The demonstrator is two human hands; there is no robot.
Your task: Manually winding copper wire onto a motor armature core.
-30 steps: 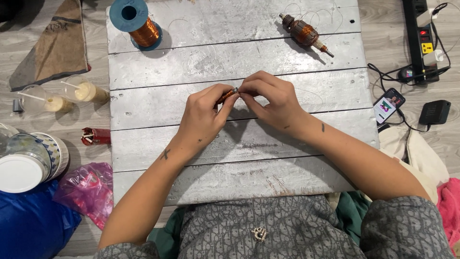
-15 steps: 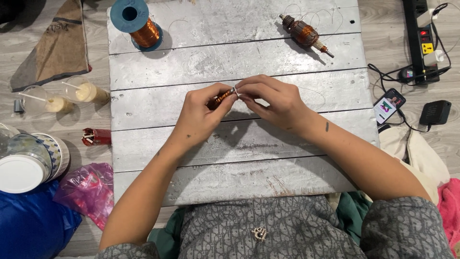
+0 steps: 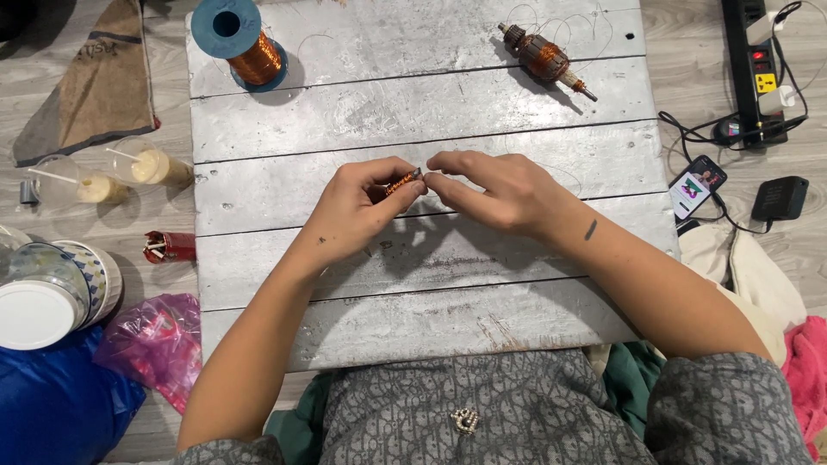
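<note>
Over the middle of the silver-painted wooden plank board (image 3: 413,327), the left hand (image 3: 357,211) pinches a small copper-wound coil (image 3: 401,182) between thumb and fingers. Touching its far end, the right hand (image 3: 495,189) grips it with its fingertips. Farther up the board stand a blue-capped spool of copper wire (image 3: 241,39) and a copper-wound motor armature (image 3: 543,60).

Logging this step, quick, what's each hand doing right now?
Left hand: closed, pinching a small copper-wound coil.
Right hand: fingertips pinched at the coil's end.
</note>
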